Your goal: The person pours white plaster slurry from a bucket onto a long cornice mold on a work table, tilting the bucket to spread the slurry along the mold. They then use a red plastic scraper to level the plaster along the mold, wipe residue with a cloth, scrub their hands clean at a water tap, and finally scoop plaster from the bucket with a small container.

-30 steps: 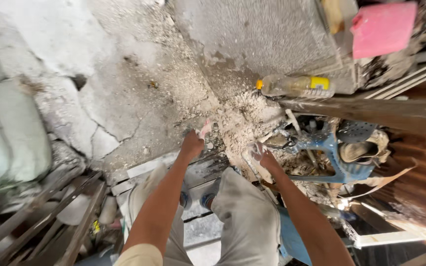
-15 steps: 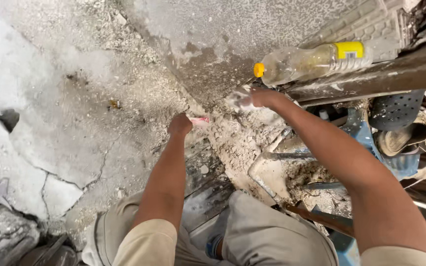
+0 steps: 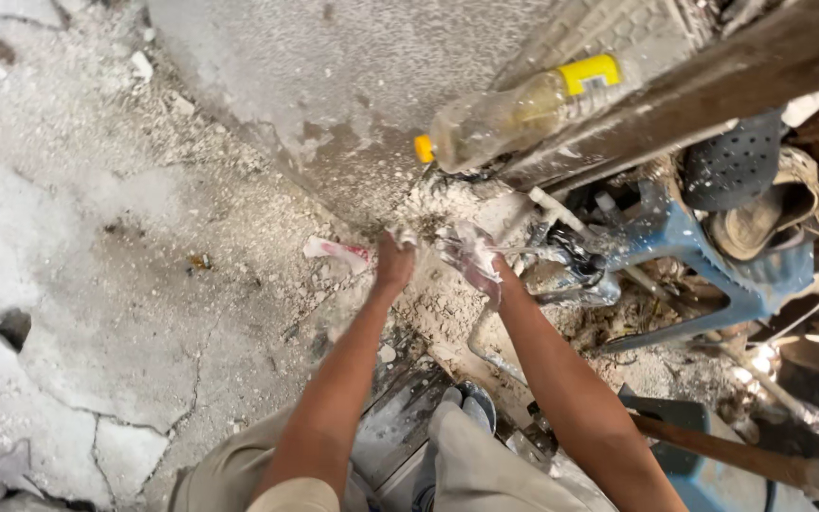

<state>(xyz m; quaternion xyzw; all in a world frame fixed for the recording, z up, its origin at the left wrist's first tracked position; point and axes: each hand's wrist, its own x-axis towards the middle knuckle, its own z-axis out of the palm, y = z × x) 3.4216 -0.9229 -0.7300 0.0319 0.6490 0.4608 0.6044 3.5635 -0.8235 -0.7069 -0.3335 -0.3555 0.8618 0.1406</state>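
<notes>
My left hand (image 3: pixel 393 265) reaches down into a heap of pale rubble and dust (image 3: pixel 428 303) at the foot of a grey wall. Its fingers are curled against a small white bit, and whether they grip it is unclear. A pink and white wrapper (image 3: pixel 334 251) lies on the ground just left of that hand. My right hand (image 3: pixel 488 270) is close beside the left, shut on a crumpled whitish plastic scrap (image 3: pixel 462 248) held over the heap. My knees in grey trousers show at the bottom.
A plastic bottle (image 3: pixel 509 112) with a yellow label and orange cap lies against a rusty beam (image 3: pixel 713 85). To the right sit a blue plastic stool (image 3: pixel 703 261), worn footwear (image 3: pixel 760 223) and a wooden handle (image 3: pixel 722 450). Cracked concrete (image 3: pixel 116 379) spreads left.
My right hand has drawn back from near the bottle to beside the left, now with a plastic scrap in it. The pink wrapper that was at my left hand now lies on the ground.
</notes>
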